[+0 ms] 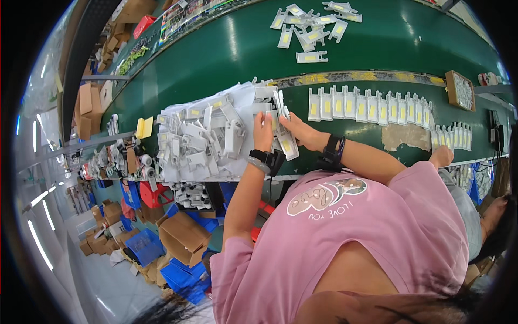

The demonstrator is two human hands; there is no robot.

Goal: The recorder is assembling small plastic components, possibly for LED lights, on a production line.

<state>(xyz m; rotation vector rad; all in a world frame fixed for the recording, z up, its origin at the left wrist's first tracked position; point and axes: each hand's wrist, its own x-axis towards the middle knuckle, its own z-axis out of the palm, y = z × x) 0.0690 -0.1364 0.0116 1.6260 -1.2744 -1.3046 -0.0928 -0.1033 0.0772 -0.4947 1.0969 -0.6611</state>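
My left hand (pixel 263 132) pinches a white flat part with a yellow rectangle at the right edge of a big pile of such parts (pixel 199 137). My right hand (pixel 300 129) is just beside it and grips a small stack of the same white parts (pixel 286 142), which fans out below the fingers. Both wrists carry dark bands. The two hands nearly touch above the green conveyor belt (pixel 243 54). The pile lies on a white sheet.
A neat row of white parts (pixel 367 105) stands to the right on the belt, with a shorter row (pixel 452 136) further on. Loose parts (pixel 310 24) lie across the belt. Another person's hand (pixel 442 156) rests near the edge. Cardboard boxes (pixel 181 235) and blue crates sit on the floor.
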